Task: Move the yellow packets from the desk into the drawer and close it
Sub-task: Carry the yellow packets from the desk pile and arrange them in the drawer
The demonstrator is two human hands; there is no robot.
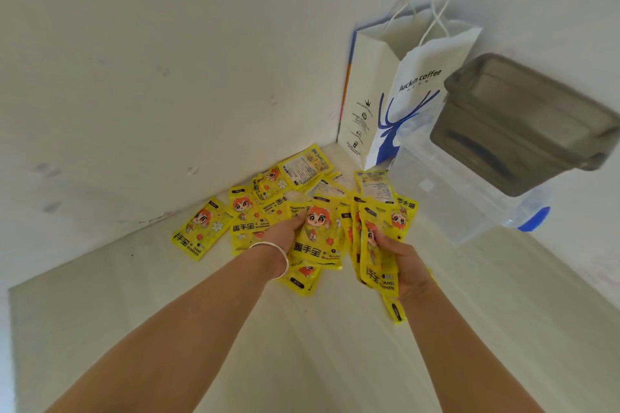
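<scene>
Room: pale wallpaper with faint pink flower prints stood behind a light wooden desk [335, 355], at the corner where two walls met.
Right hand: the right hand [401, 265] was closed around a thick bunch of yellow packets [375, 245], thumb on the front face and fingers behind, the bunch standing almost on its edge.
Left hand: the left hand [288, 228], with a silver bangle [276, 258] on the wrist, pinched one packet [318, 238] by its left side, thumb on top and fingers hidden under it.
Loose packets: more yellow packets [198, 231] lay spread flat on the desk between the hands and the wall, some overlapping, a few turned with the printed back up.
Drawer: it was not visible from this view, so I could not tell if it was open.
Handling: the packets looked light, thin and soft, with a glossy film that is probably slippery; a loose bunch may fan out and slide. I judged it safer to squeeze a stack near its middle, or to take one packet by its sealed edge.
Further out: a white paper bag [402, 104] with a blue deer stood in the corner, and just beside it a clear plastic box [453, 198] carried a grey-lidded container [530, 124].
</scene>
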